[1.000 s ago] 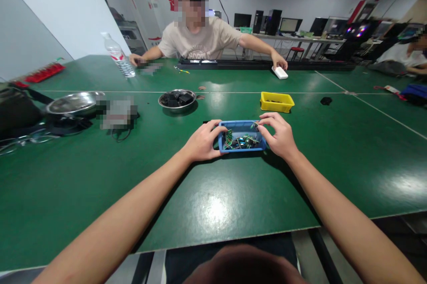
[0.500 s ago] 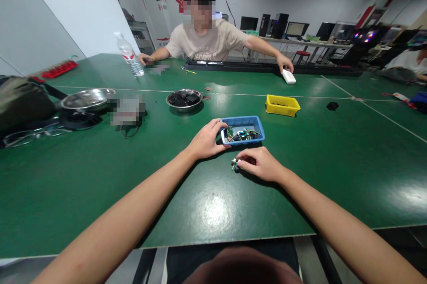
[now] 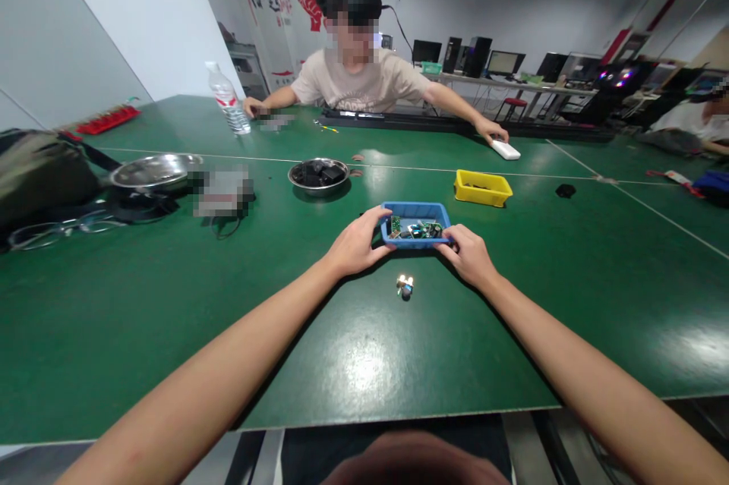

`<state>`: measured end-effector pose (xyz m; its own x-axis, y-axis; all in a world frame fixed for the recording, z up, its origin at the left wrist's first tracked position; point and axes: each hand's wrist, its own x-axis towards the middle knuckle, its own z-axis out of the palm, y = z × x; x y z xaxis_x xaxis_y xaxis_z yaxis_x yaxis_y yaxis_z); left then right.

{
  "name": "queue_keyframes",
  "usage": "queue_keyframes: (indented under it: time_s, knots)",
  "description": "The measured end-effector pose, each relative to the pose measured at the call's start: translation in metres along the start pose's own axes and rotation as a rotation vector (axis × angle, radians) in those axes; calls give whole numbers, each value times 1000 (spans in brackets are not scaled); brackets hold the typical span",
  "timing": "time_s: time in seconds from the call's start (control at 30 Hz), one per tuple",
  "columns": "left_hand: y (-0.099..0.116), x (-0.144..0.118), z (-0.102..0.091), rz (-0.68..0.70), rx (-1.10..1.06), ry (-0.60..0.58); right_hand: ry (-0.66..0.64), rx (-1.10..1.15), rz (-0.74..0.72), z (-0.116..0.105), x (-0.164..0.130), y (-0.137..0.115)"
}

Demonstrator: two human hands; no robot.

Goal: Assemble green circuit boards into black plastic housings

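Left hand (image 3: pixel 356 248) grips the left rim of the blue tray (image 3: pixel 415 209), thumb on top. Right hand (image 3: pixel 470 256) holds the tray's near right corner, fingers curled at the rim. Tray sits on the green table (image 3: pixel 171 303), holding small circuit parts (image 3: pixel 414 229). One small part (image 3: pixel 405 286) lies loose just before the tray, between the hands. Beyond: yellow tray (image 3: pixel 481 188), steel bowl (image 3: pixel 319 174).

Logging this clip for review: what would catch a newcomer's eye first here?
Both of the wearer's hands, left hand and right hand, grip a blue tray of small circuit boards at the middle of the green table. One small part lies alone just in front of the tray. Behind it are a yellow tray and a person in a beige shirt.
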<state>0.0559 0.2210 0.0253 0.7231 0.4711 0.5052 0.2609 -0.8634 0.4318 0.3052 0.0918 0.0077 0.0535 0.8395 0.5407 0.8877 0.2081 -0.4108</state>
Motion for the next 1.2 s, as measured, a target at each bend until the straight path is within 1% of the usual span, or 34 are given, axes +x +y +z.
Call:
queue_keyframes:
  time_s: [0.1, 0.17, 0.3, 0.4, 0.47, 0.57, 0.67, 0.77, 0.9, 0.97, 1.1, 1.2]
  knots:
    - [2, 1, 4, -101, -24, 112, 98, 25, 59, 10, 15, 7]
    - [2, 1, 5, -140, -16, 134, 136, 7, 121, 18, 32, 15]
    - [1, 1, 5, -123, 6, 45, 162, -24, 179, 39, 78, 34]
    - [0, -1, 3, -110, 3, -2, 153, -47, 196, 53, 108, 46]
    - [-1, -3, 2, -108, -4, -19, 141, -58, 206, 60, 123, 53]
    - [-2, -4, 2, -109, -10, -31, 130, -65, 237, 65, 133, 61]
    - [-3, -3, 2, -119, -14, -46, 141, -70, 297, 65, 133, 66]
    - [-3, -3, 1, -124, -19, -64, 193, -102, 405, 59, 125, 72]
    - [-2, -3, 0, -106, -23, -79, 296, -203, 578, 41, 109, 84]
    - [-2, -4, -1, -99, -20, -82, 304, -241, 626, 31, 102, 90]
    - [-1, -4, -2, -97, -10, -95, 270, -277, 615, 12, 89, 96]
    - [-2, -4, -2, -97, -1, -97, 247, -287, 570, 2, 79, 93]
